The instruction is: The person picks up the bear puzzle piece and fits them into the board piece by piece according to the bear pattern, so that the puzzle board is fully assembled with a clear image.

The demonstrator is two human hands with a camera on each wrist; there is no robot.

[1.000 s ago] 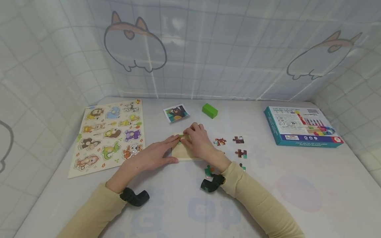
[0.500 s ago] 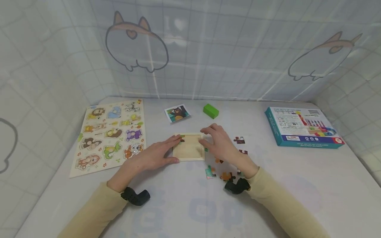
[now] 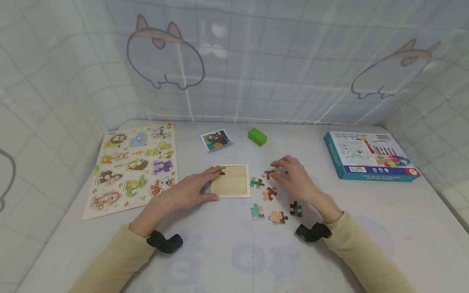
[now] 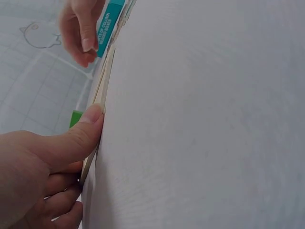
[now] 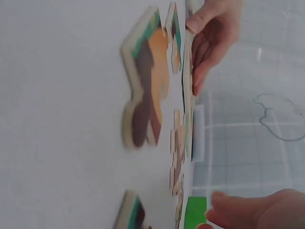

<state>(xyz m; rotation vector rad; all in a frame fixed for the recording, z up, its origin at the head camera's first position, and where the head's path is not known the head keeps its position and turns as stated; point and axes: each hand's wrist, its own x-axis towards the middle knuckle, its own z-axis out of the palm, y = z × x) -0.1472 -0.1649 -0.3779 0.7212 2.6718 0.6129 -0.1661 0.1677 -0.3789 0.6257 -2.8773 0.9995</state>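
Note:
A shallow square wooden puzzle tray (image 3: 230, 196) lies flat, with one small green and brown piece (image 3: 222, 171) in its upper left corner. My left hand (image 3: 187, 191) holds the tray by its left side; in the left wrist view the thumb (image 4: 78, 138) lies along its edge. My right hand (image 3: 298, 179) is over the loose jigsaw pieces right of the tray, fingers bent and apart. Its fingertips are close to a brown bear piece (image 3: 268, 174); contact cannot be told. Other pieces lie nearer, among them an orange one (image 3: 278, 217) and a teal one (image 3: 257, 211).
A large animal peg board (image 3: 133, 167) lies at the left. Behind the tray are a bear picture card (image 3: 216, 139) and a green block (image 3: 257, 136). A teal and white box (image 3: 371, 155) stands on the right. Tiled-pattern sheeting (image 3: 256, 61) rises behind.
My right hand has left the tray's upper left corner, where a piece now lies, and moved right over the loose pieces. My left hand has stayed on the tray.

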